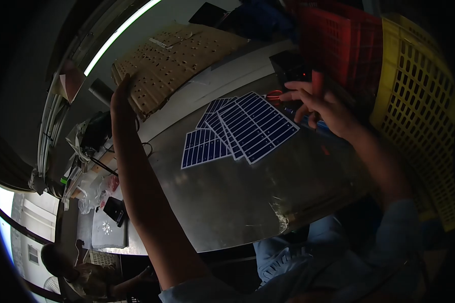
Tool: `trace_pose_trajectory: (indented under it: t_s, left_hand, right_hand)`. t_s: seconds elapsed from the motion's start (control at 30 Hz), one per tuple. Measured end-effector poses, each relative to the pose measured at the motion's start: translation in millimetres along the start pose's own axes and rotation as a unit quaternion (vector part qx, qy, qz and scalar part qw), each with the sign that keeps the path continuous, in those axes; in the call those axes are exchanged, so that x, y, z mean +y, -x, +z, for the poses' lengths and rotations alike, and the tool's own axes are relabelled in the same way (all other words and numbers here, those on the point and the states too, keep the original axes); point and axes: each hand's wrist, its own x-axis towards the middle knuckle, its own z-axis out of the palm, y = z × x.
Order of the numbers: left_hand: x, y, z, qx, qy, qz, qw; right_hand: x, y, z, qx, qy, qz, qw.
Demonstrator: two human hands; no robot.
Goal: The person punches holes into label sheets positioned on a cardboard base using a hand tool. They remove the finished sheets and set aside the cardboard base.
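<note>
My left hand (pixel 120 96) reaches far up and grips the left edge of a brown cardboard sheet (pixel 172 60) that is pierced with many small holes. Part of its fingers is hidden at that edge. Over the right side of the metal table, my right hand (pixel 328 108) hovers with its fingers apart. A short red cylinder (pixel 317 83) shows right by these fingers; whether it touches them I cannot tell. Several dark blue sheets with white grid lines (pixel 258 126) lie fanned and overlapping on the table, left of my right hand. Red-handled scissors (pixel 274 95) lie just beyond them.
The metal table (pixel 227 202) has a worn front edge. A black box (pixel 288 65) with a red light, a red crate (pixel 338 45) and a yellow crate (pixel 414 76) stand at the right. Plastic bags (pixel 91 192) and a black device (pixel 115 209) lie left. Another person (pixel 86 275) is at lower left.
</note>
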Motion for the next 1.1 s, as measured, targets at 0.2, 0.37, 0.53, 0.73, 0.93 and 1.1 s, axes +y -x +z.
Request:
trace_pose_trajectory:
  t_s: [0.2,0.37,0.53,0.73,0.93,1.1]
  left_hand:
    - [2.4,-9.3,-10.6,0.020,-0.084,0.034,0.996]
    - [7.2,-12.2,-16.3,0.038,-0.148,0.058,0.987]
    - [14.3,-9.1,-12.6,0.031,-0.208,0.115,0.971]
    - [15.6,-10.1,-3.1,-0.017,-0.287,0.267,0.920]
    - [-24.3,-43.0,10.5,0.059,-0.554,0.341,0.757]
    - [-26.5,-15.4,18.2,0.131,-0.546,0.428,0.708]
  right_hand:
    - [-7.2,-115.0,8.3,0.015,-0.196,0.056,0.979]
    - [2.7,-165.3,44.5,0.048,-0.266,-0.003,0.963]
    - [4.9,-205.4,67.7,0.141,-0.344,-0.006,0.928]
    - [2.4,-242.7,99.0,0.142,-0.402,-0.079,0.901]
    - [-1.0,-233.7,87.6,0.053,-0.292,-0.069,0.952]
    - [19.4,-164.4,55.4,0.006,-0.120,-0.033,0.992]
